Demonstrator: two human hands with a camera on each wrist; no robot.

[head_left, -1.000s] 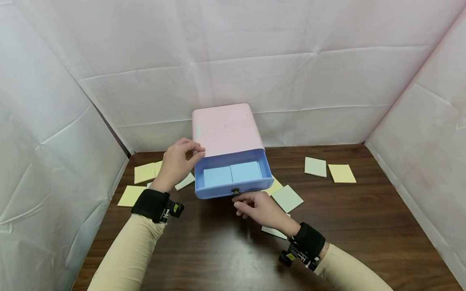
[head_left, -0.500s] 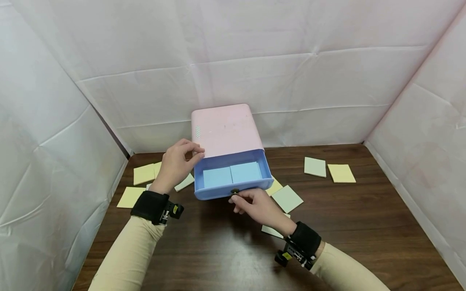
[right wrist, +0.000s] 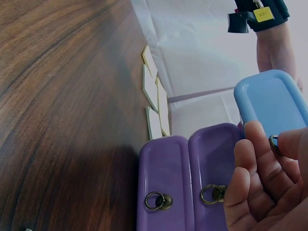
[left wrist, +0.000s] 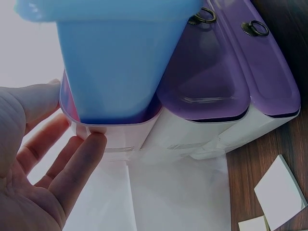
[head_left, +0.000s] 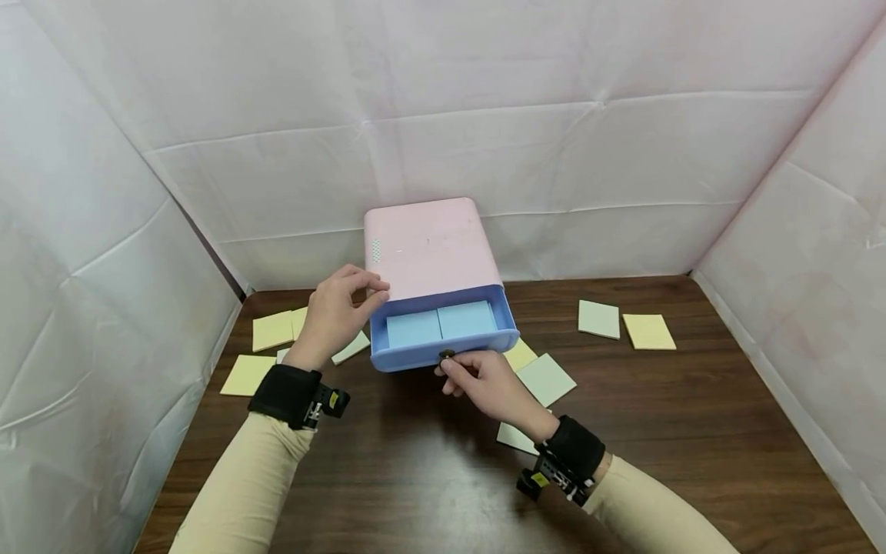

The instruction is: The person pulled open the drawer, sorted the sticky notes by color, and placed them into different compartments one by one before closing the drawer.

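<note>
A pink drawer cabinet (head_left: 429,246) stands at the back of the brown table (head_left: 657,431). Its blue top drawer (head_left: 443,335) is partly pulled out, with two blue note pads (head_left: 439,322) inside. My right hand (head_left: 484,382) pinches the small ring pull (head_left: 446,355) on the drawer front; in the right wrist view the ring (right wrist: 273,142) sits between thumb and forefinger. My left hand (head_left: 335,312) holds the cabinet's left front corner, its fingers (left wrist: 79,159) laid against the side wall below the drawer (left wrist: 115,62). Two purple drawers (right wrist: 192,183) with ring pulls sit lower down.
Yellow and pale green sticky-note pads lie scattered on the table: several at the left (head_left: 273,331), some right of the cabinet (head_left: 547,378), two further right (head_left: 626,323). White sheeting walls (head_left: 623,138) close in the back and both sides.
The blue drawer has slid back into the cabinet by a little, with my right hand following it on the ring pull. My left hand has stayed on the cabinet corner.
</note>
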